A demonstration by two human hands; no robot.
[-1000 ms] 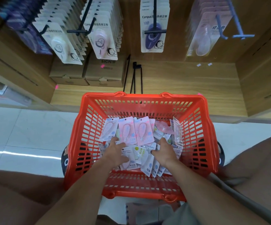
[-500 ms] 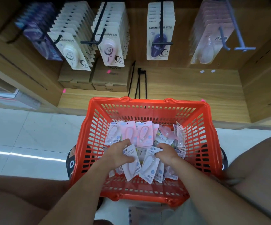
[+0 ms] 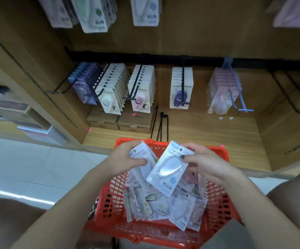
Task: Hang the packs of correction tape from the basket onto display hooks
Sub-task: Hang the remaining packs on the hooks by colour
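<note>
An orange basket [image 3: 217,209] on the floor holds several packs of correction tape [image 3: 163,207]. Above its far rim, my left hand [image 3: 125,159] grips a small bunch of white packs [image 3: 142,155]. My right hand [image 3: 206,162] pinches the top of a bluish-white pack [image 3: 167,173], which hangs tilted over the basket. Ahead, a row of display hooks carries packs: purple [image 3: 81,87], white [image 3: 109,97], pink [image 3: 140,97], a card with a purple tape [image 3: 180,94], and pale pink packs on a blue hook [image 3: 235,94].
Two brown cartons [image 3: 120,121] stand on the wooden shelf floor [image 3: 208,137] under the hooks, beside loose black hooks [image 3: 160,126]. More packs hang on an upper row [image 3: 93,17]. White floor tiles [image 3: 20,168] lie to the left. My knees flank the basket.
Both hands have risen out of the basket, each lifting packs. The view has tilted up, showing the whole hook row and an upper row.
</note>
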